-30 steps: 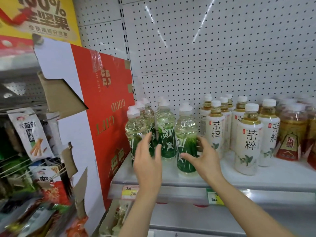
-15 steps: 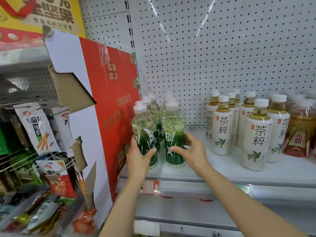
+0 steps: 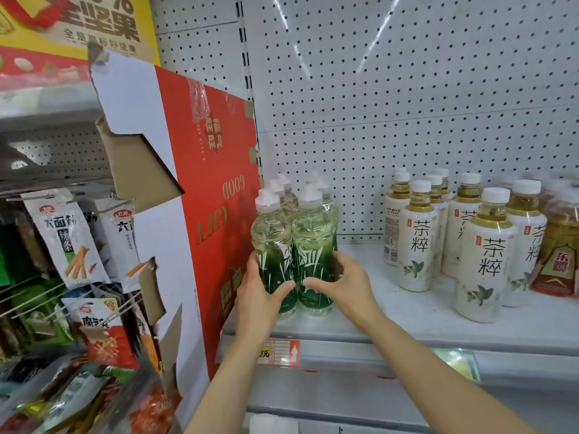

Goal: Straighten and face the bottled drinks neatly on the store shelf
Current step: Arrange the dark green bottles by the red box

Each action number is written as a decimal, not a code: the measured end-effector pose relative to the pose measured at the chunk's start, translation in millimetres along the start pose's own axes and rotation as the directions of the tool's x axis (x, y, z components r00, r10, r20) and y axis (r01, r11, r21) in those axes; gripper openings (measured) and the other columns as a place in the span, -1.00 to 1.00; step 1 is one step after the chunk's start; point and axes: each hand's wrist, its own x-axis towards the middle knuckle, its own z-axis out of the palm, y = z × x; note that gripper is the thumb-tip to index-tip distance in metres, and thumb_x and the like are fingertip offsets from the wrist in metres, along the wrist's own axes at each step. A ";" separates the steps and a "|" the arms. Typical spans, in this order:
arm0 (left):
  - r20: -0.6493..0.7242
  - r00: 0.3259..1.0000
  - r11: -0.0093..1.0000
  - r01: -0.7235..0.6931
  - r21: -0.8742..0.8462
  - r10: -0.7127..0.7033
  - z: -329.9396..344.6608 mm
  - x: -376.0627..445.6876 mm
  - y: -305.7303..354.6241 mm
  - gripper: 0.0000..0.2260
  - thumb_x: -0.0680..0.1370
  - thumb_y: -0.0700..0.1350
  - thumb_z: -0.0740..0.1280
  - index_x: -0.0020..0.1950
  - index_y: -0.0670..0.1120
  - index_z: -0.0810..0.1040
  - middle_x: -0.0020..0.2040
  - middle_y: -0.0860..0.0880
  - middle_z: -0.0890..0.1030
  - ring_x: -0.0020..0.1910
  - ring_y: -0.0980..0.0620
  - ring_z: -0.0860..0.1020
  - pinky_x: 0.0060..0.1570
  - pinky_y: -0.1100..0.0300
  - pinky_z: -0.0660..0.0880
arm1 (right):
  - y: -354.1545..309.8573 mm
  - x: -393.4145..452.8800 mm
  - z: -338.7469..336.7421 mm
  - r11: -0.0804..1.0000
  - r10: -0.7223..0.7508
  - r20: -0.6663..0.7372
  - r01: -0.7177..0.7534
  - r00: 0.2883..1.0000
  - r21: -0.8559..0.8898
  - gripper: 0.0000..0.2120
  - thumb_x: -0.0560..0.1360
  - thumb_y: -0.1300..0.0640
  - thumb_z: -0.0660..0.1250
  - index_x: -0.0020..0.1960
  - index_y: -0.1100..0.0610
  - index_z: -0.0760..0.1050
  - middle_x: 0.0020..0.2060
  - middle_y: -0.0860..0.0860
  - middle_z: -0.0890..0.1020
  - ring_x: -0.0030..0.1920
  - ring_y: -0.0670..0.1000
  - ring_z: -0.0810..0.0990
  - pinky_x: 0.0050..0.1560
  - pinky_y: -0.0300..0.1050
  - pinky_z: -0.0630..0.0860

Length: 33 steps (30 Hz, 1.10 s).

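Your left hand [image 3: 261, 296] wraps the front-left green bottle [image 3: 272, 245]; your right hand [image 3: 340, 285] cups the front-right green bottle [image 3: 313, 245], both at 12 o'clock on the shelf [image 3: 391, 327]. Full, smooth plastic: probably heavy and slippery, so grip low on the labelled waist. About six green caps show, two rows deep. At 2 o'clock, roughly eight white tea bottles [image 3: 487, 255]; those behind are uncertain.

The green-labelled bottles [image 3: 294, 252] are clear glossy plastic with white plastic caps; the tea bottles [image 3: 484, 264] wear matt white sleeves. The shelf [image 3: 407, 311] and perforated back panel [image 3: 407, 89] look like painted metal, the red box [image 3: 216, 214] like glossy printed cardboard
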 end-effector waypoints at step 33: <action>0.097 0.995 0.944 0.008 -0.330 0.026 5.0 1.7 20.6 0.21 0.25 -0.11 0.68 0.60 0.07 -0.14 0.39 0.18 0.22 0.35 0.22 0.23 0.31 0.32 0.17 | -14.8 78.8 -5.8 0.935 0.122 0.222 -0.187 0.967 0.302 -0.41 0.62 -0.28 -0.22 0.50 -0.05 0.24 0.41 -0.07 0.39 0.43 -0.05 0.30 0.31 -0.17 0.20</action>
